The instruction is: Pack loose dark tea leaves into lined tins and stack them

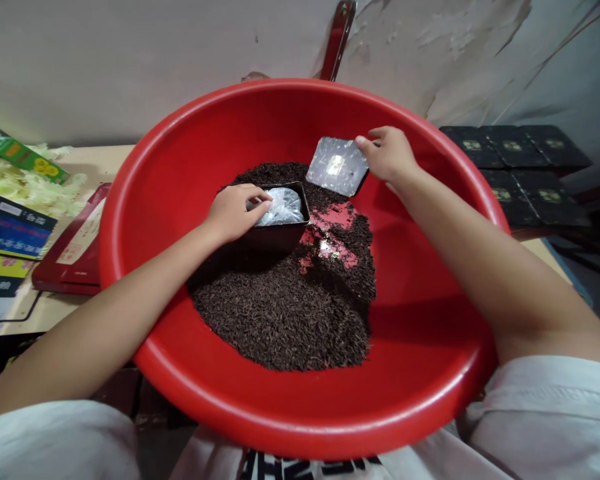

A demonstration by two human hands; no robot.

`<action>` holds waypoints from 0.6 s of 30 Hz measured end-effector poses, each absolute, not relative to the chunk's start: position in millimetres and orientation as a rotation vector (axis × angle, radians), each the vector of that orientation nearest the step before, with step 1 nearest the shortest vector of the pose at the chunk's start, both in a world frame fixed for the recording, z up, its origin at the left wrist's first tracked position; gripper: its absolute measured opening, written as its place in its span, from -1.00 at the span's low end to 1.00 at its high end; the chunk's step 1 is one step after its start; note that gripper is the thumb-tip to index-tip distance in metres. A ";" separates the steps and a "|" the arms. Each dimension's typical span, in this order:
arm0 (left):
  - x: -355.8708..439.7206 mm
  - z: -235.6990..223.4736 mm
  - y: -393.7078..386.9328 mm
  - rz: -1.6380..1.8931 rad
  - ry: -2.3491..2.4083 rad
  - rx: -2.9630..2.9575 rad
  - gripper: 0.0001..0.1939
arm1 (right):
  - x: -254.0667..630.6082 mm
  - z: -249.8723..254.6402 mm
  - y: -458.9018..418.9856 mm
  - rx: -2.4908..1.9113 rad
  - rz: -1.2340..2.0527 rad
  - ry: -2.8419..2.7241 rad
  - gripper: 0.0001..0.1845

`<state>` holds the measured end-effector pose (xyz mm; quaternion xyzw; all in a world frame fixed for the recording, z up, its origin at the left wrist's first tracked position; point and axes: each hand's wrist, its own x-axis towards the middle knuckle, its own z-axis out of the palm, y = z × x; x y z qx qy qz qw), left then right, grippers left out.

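A big red basin [420, 347] sits in front of me with a heap of dark loose tea leaves [285, 313] in it. My left hand [233, 212] is closed on the rim of a small dark square tin [280, 230] standing in the leaves; its fingers press a clear plastic bag [284, 207] inside the tin. My right hand [390, 155] pinches the edge of a flat silvery square lid [337, 167], held tilted above the leaves at the basin's far side.
Several black tins [520, 167] are stacked at the right behind the basin. A red flat box [75, 247], printed cards [5, 247] and a green packet [27, 159] lie on the table at the left. A wall is close behind.
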<state>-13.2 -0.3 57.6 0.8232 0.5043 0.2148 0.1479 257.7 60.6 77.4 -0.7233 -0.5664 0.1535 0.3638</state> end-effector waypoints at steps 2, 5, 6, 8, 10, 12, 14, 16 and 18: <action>-13.5 55.6 0.2 0.621 1.425 2.380 -0.80 | 257.2 78.4 56.1 -2.044 0.380 -1.666 -0.78; -10.4 50.4 -2.3 0.658 1.421 2.469 -0.82 | 257.6 80.8 51.6 -2.164 0.324 -1.838 -0.85; -8.9 48.9 -3.8 0.681 1.447 2.498 -0.83 | 257.8 82.6 50.9 -2.120 0.295 -1.840 -0.86; -6.2 47.5 -6.3 0.711 1.513 2.523 -0.82 | 257.1 86.9 50.2 -1.907 0.287 -1.780 -0.87; -5.6 47.7 -6.4 0.687 1.536 2.493 -0.79 | 252.1 90.3 49.8 -1.641 0.350 -1.612 -0.84; -7.5 48.1 -3.3 0.648 1.497 2.427 -0.73 | 240.1 90.4 48.4 -1.448 0.501 -1.395 -0.76; -10.9 46.4 2.1 0.672 1.410 2.322 -0.61 | 221.9 85.8 45.5 -1.367 0.715 -1.235 -0.67; -14.3 41.2 8.0 0.801 1.337 2.174 -0.58 | 201.6 77.2 41.3 -1.370 0.900 -1.205 -0.62; -16.8 33.6 13.1 1.007 1.344 1.990 -0.69 | 185.0 66.8 37.1 -1.402 0.990 -1.257 -0.59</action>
